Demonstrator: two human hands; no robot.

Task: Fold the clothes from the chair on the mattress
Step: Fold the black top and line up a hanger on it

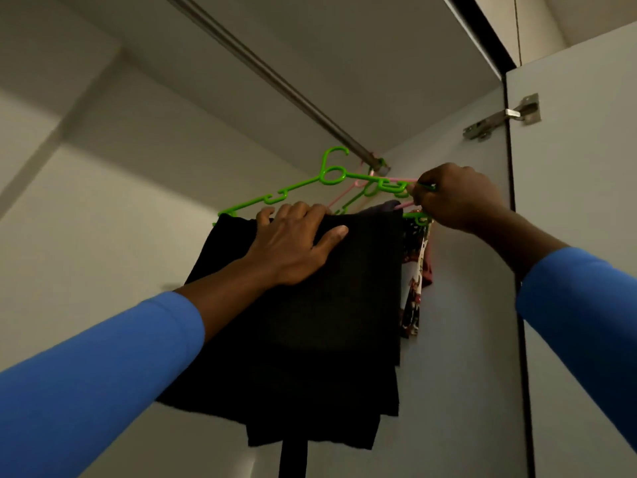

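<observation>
A black garment [310, 322] hangs folded over a green plastic hanger [331, 174] inside a wardrobe, just below the metal rail [275, 77]. My left hand [296, 243] lies on the top of the black garment, fingers over its upper edge and thumb spread across the front. My right hand [455, 198] grips the right ends of the green hanger and a pink hanger [400, 205] behind it. A floral patterned garment [415, 291] hangs further right, mostly hidden by the black one.
The wardrobe's side wall [465, 305] is close on the right, with the open door [579, 201] and its metal hinge [503, 117] beyond. The pale back wall [103, 201] lies to the left. A dark strap [293, 457] hangs below the black garment.
</observation>
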